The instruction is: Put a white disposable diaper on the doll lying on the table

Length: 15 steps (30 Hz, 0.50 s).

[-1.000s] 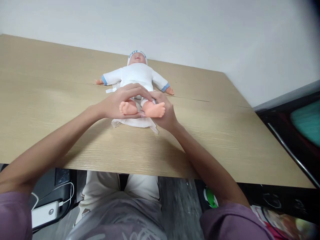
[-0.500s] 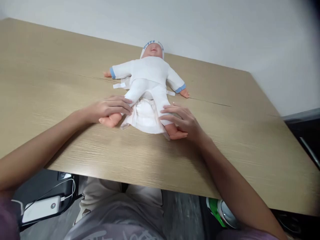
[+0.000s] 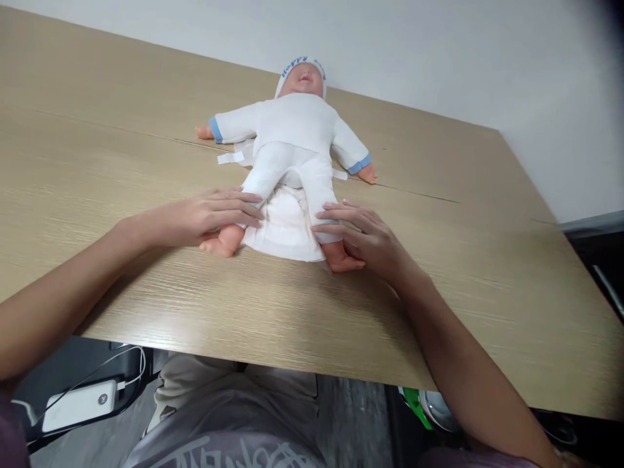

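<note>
Doll [image 3: 290, 146] lies on its back, legs under both hands' fingers [image 3: 244, 207]

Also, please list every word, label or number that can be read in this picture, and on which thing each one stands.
"Happy": blue letters on the band of the white hat of the baby doll; a second word beside it is too blurred to read.
Large pale letters on the grey trousers at the lower edge: cut off and unreadable.
White power bank under the table: no readable label.
</note>
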Each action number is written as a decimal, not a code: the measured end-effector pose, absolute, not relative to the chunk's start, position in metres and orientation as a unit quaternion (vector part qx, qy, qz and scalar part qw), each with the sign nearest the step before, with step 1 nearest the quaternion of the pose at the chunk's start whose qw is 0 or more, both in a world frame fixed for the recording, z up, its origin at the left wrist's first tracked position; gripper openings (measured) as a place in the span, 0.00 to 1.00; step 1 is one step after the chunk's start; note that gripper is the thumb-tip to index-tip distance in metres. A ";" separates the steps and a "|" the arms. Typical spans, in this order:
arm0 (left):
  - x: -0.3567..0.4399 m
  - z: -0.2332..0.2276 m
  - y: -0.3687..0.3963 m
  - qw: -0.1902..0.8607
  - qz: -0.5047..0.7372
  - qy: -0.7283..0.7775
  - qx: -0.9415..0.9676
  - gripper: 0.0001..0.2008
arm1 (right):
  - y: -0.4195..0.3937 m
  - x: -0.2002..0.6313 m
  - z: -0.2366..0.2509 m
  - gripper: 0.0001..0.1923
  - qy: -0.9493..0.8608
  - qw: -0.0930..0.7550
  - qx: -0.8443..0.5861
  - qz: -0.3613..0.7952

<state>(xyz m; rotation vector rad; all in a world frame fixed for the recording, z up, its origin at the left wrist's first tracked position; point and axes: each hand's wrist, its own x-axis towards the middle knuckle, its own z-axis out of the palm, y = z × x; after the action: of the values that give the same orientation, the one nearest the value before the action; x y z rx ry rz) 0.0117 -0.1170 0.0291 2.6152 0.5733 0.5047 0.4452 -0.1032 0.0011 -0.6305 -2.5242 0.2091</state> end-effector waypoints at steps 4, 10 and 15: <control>0.014 0.032 -0.116 0.220 0.180 0.213 0.935 0.25 | -0.103 0.445 0.004 0.21 -0.925 0.267 -0.242 0.121; 0.014 0.038 -0.113 0.255 0.162 0.225 0.926 0.24 | -0.100 0.447 0.006 0.27 -0.909 0.281 -0.248 0.183; 0.023 0.043 -0.120 0.239 0.168 0.247 0.924 0.20 | -0.116 0.433 0.017 0.18 -0.910 0.265 -0.276 0.159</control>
<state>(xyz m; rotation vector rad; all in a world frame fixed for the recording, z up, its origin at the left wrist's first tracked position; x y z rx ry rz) 0.0233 -0.1201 0.0429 2.5304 0.6760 0.4600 0.4328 -0.1155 0.0172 -0.7448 -2.4597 0.4306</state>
